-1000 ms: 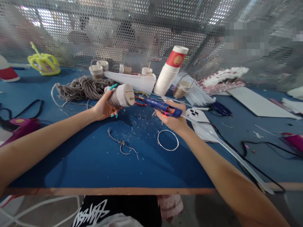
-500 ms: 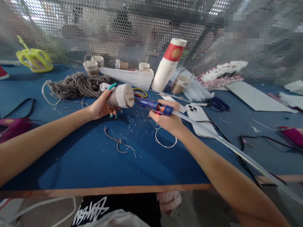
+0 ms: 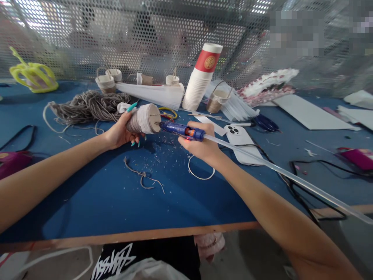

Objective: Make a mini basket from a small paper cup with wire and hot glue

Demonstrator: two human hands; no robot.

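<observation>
My left hand point(image 3: 117, 131) grips a paper cup point(image 3: 141, 119) wrapped in pale and grey yarn, held on its side above the table. The cup's flat round end faces right, with a thin dark cord on it. My right hand point(image 3: 207, 147) is closed around a blue hot glue gun point(image 3: 177, 128), its nozzle at that end beside the cord; whether it touches is too small to tell. A long clear glue stick point(image 3: 279, 171) runs out of the gun's back to the right. Below lies a knotted piece of grey yarn point(image 3: 142, 174), near a white loop point(image 3: 201, 177).
Grey yarn point(image 3: 87, 107) is heaped behind my left hand. A tall stack of paper cups point(image 3: 198, 83) leans near the mesh, among small handled cups point(image 3: 218, 102) and glue sticks point(image 3: 230, 107). A white phone point(image 3: 243, 146) and black cable point(image 3: 294, 186) lie right of my right hand.
The whole view has shifted slightly, so things appear a little further left. Both hands keep their hold, and the gun's nozzle stays at the cup's flat end.
</observation>
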